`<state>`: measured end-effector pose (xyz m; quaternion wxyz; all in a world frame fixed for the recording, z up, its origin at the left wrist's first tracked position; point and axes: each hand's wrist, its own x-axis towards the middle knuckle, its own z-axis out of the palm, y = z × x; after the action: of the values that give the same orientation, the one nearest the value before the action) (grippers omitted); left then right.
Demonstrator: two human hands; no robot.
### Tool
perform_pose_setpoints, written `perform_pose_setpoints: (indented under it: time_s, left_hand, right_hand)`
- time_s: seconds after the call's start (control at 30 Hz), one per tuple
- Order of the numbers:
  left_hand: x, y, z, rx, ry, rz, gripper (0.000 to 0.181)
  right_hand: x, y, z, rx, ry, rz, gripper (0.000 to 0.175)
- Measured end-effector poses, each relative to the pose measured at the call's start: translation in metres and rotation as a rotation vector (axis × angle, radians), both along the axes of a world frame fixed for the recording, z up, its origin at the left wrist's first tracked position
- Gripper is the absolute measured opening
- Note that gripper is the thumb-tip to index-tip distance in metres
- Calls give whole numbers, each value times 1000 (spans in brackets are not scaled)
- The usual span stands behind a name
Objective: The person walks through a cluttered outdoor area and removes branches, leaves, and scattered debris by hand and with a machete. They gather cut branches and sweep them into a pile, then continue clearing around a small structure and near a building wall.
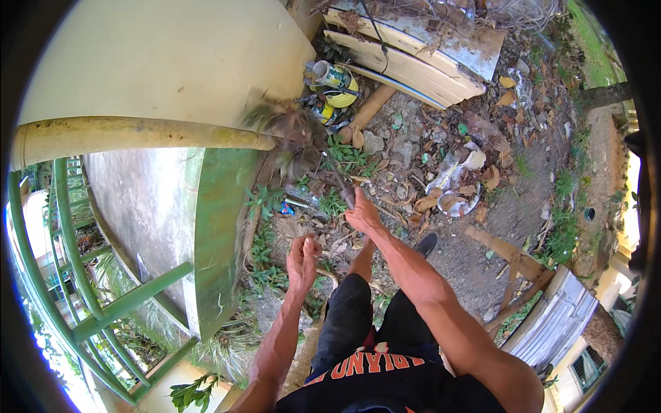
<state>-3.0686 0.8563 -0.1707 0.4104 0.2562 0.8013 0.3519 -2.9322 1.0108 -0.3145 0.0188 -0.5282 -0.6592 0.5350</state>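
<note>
My right hand (pixel 363 212) grips the dark handle (pixel 348 196) of a long tool, whose thin shaft or blade (pixel 335 173) points away from me and up to the left. At its far end a brown and green clump (pixel 294 131) is smeared by motion; I cannot tell exactly what it is. My left hand (pixel 302 259) hangs above the leaf litter with loosely curled fingers and no visible object in it. Low green weeds (pixel 330 202) and a small blue wrapper (pixel 286 208) lie on the ground ahead of my hands.
A yellowish pole (pixel 144 133) runs along the wall at left, above a green-sided concrete slab (pixel 222 232) and green metal railings (pixel 129 302). Containers (pixel 330 77) stand by stacked pale boards (pixel 403 62). Plastic litter (pixel 457 199), a wooden frame (pixel 508 255) and corrugated sheet (pixel 552 312) lie right.
</note>
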Motion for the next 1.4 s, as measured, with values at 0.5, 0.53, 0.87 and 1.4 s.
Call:
perform_pose_setpoints:
  time_s: [0.5,0.53,0.87,1.4]
  left_hand:
    - [12,-24,-3,-52,-37,42,53]
    - [11,-24,-4,-100,-29,51,53]
    - [-5,-15,-7,-56,-10,89,54]
    - [-50,-29,-14,-78,-17,214,47]
  right_hand:
    - [-37,-11,-40,-53,-25,184,69]
    - [-33,-14,-37,-103,-56,122,68]
    - [-22,-8,-5,-351,-90,-164,57]
    - [-20,-18,34,-424,62,-592,50]
